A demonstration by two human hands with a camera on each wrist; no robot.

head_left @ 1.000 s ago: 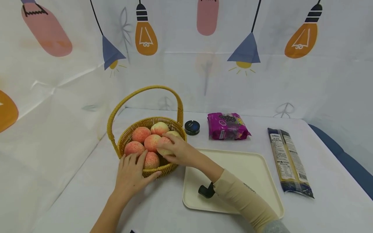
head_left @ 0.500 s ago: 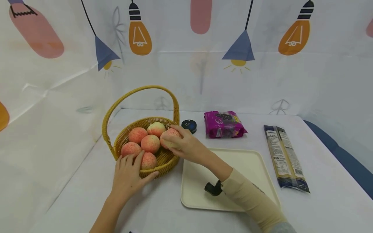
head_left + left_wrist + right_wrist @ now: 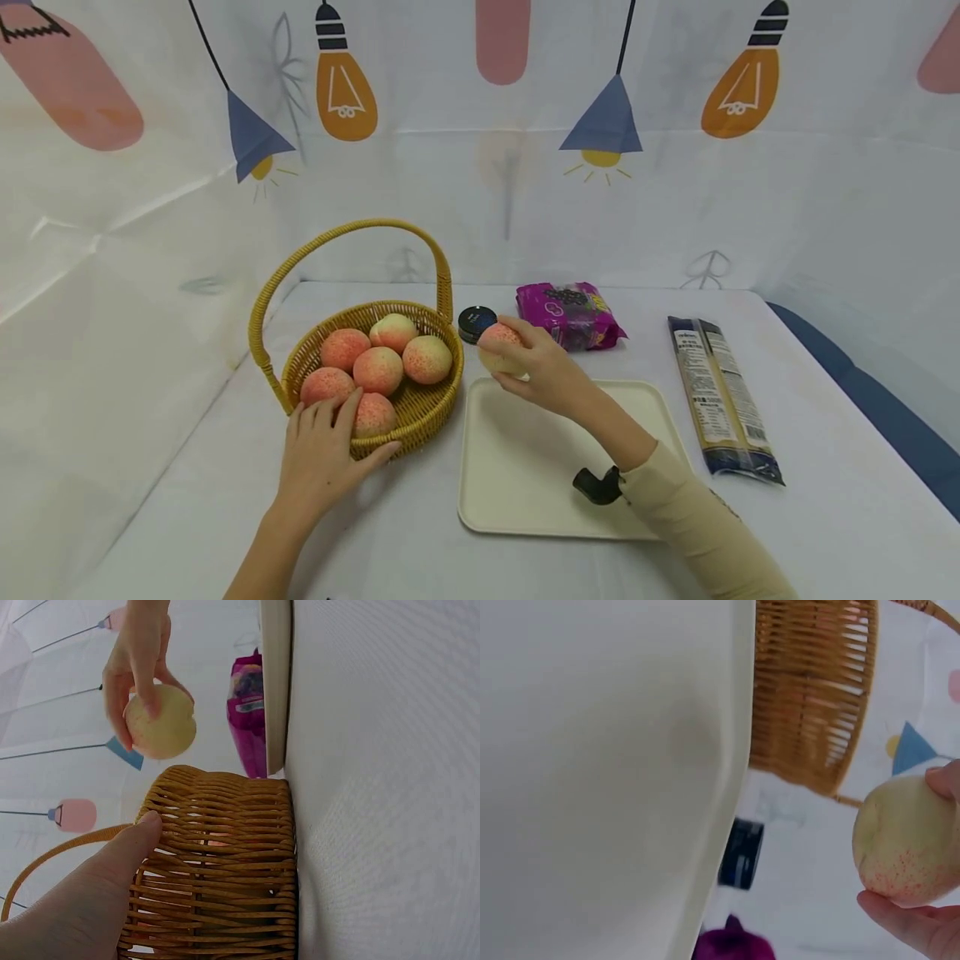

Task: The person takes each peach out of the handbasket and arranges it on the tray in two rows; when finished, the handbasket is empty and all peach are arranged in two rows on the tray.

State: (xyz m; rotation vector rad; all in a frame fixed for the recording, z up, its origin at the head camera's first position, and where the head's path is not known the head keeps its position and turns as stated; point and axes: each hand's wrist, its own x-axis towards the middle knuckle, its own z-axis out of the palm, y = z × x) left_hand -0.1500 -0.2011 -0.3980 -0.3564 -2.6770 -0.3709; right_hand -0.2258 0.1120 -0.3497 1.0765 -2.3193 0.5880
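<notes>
**Peach lifted clear of the basket**

Since the earlier frame the right hand has carried a peach out of the wicker basket. It now sits at frame centre, above the far left corner of the cream tray, fingers curled round it. The left hand, fingers straight, rests on the basket's near rim, lower left. Five peaches remain inside.

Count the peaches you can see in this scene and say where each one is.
6: five peaches lie in the basket; one peach is gripped in the right hand above the tray. Others may be hidden underneath.
</notes>
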